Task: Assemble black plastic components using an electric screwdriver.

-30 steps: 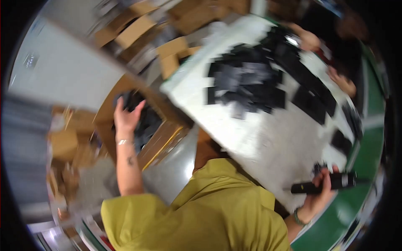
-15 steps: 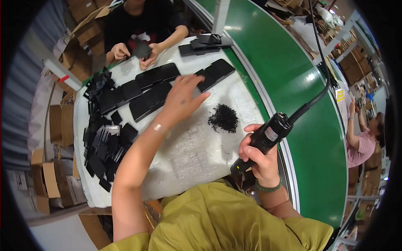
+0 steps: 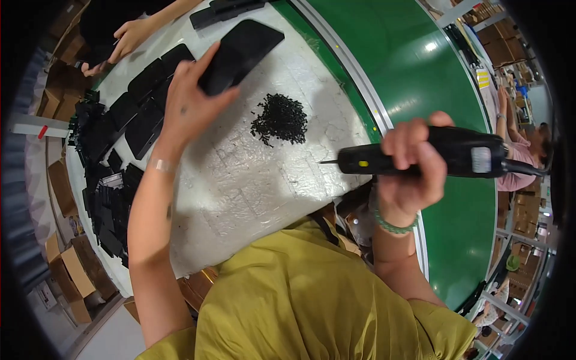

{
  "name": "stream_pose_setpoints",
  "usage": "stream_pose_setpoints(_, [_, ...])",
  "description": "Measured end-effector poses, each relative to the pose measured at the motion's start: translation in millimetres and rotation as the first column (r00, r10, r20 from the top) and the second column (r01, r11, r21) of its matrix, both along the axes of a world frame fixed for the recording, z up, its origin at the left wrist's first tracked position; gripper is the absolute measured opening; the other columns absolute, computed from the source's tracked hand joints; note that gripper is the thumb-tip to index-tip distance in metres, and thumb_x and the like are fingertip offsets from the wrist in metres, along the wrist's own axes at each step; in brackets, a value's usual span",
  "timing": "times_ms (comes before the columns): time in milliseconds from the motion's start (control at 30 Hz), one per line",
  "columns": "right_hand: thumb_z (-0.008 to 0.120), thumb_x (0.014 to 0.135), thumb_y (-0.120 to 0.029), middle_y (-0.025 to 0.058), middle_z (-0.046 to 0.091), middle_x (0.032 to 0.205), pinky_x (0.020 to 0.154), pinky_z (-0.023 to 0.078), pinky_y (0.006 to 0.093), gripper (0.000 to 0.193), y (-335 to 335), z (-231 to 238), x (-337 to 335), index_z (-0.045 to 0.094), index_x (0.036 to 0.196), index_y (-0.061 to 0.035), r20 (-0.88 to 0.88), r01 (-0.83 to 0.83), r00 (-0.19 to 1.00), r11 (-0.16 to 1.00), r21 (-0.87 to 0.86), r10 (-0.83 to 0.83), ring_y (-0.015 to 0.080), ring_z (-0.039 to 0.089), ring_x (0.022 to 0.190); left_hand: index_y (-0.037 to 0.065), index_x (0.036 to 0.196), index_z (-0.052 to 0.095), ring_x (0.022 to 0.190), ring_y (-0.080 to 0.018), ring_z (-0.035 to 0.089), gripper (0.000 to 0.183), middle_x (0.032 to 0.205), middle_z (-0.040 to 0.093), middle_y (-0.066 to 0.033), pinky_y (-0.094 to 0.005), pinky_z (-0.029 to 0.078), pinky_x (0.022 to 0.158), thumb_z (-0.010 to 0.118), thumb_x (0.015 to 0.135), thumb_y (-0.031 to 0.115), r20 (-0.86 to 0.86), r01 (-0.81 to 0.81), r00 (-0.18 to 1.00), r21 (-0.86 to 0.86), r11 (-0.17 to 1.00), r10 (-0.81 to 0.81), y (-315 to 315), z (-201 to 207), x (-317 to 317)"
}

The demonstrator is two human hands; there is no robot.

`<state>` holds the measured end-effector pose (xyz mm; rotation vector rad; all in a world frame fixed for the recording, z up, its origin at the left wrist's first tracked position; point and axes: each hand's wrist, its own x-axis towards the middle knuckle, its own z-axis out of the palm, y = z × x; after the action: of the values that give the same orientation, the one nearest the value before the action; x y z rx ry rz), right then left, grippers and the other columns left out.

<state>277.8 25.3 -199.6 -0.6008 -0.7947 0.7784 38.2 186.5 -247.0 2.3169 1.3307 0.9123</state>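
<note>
My left hand (image 3: 195, 105) grips the near left end of a flat black plastic case (image 3: 246, 53), thumb on one side and fingers on the other. The case lies at a slant above the white tabletop (image 3: 240, 192); whether it touches the surface I cannot tell. A loose pile of small black screws (image 3: 281, 120) sits to the right of that hand. In my right hand (image 3: 414, 162), slightly blurred, is a black electric screwdriver (image 3: 462, 150). Its thin bit points left, past the table's right part, and a cable leaves its back end.
Several black cases (image 3: 144, 90) lie in rows left of my left hand, beside a heap of black plastic parts (image 3: 114, 204). More black cases (image 3: 225, 12) lie at the far edge. A co-worker's hand (image 3: 133, 37) is at the far left. A green conveyor belt (image 3: 420, 78) runs along the right.
My left hand has taken hold of a black case and turned it. The screwdriver has swung from slanting upright to nearly level, its bit now pointing left. My view has shifted.
</note>
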Motion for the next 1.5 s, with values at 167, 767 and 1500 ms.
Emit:
stream_pose_setpoints(167, [0.054, 0.075, 0.000, 0.0065, 0.049, 0.063, 0.053, 0.042, 0.0300, 0.035, 35, -29, -36, 0.043, 0.108, 0.0020, -0.094, -0.080, 0.993, 0.995, -0.064, 0.074, 0.0135, 0.045, 0.051, 0.006, 0.125, 0.053, 0.082, -0.0265, 0.051, 0.076, 0.089, 0.048, -0.0125, -0.0320, 0.045, 0.078, 0.079, 0.053, 0.011, -0.044, 0.072, 0.995, -0.276, 0.959, -0.087, -105, 23, -57])
stream_pose_setpoints(767, [0.053, 0.077, -0.004, 0.0064, 0.048, 0.063, 0.055, 0.042, 0.0295, 0.036, 47, 1, -44, 0.042, 0.111, 0.0013, 0.020, -0.139, 0.990, 0.985, 0.101, 0.138, 0.0130, 0.044, 0.053, 0.012, 0.094, 0.068, 0.104, -0.0304, 0.049, 0.028, 0.099, 0.058, -0.0044, -0.0417, 0.039, 0.090, 0.073, 0.066, 0.014, -0.118, 0.427, 0.903, 0.125, 0.896, -0.414, -68, 7, 12])
stream_pose_setpoints(1500, [0.053, 0.079, -0.008, 0.0008, 0.043, 0.063, 0.060, 0.040, 0.0299, 0.041, 34, 32, -29, 0.041, 0.118, -0.0094, 0.141, -0.270, 0.960, 0.933, 0.238, 0.242, 0.0135, 0.044, 0.052, 0.007, 0.076, 0.069, 0.079, -0.0187, 0.058, 0.012, 0.073, 0.065, -0.0035, -0.0284, 0.047, 0.070, 0.075, 0.065, 0.006, 0.406, 0.341, 0.870, -0.089, 0.936, -0.279, -65, 7, 34])
